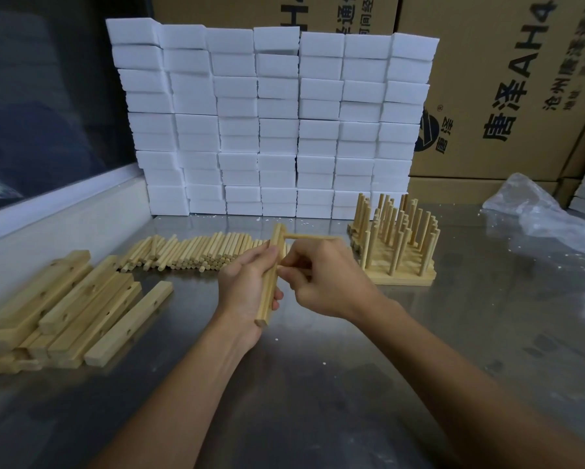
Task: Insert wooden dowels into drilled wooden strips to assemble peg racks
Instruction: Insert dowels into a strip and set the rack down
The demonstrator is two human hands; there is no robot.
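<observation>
My left hand (247,286) grips a drilled wooden strip (270,292), held nearly upright above the metal table (318,384). One dowel (309,236) sticks out sideways to the right from the strip's top end. My right hand (321,282) pinches a second dowel against the strip's middle; that dowel is mostly hidden by my fingers. A row of loose dowels (189,253) lies behind my hands. Drilled strips (74,309) are piled at the left. Finished peg racks (397,245) stand at the right with their pegs upright.
A wall of stacked white foam blocks (274,120) stands at the back of the table. Cardboard boxes (507,79) rise behind and to the right. Crumpled clear plastic (538,214) lies at the far right. A window sill (64,211) borders the left side.
</observation>
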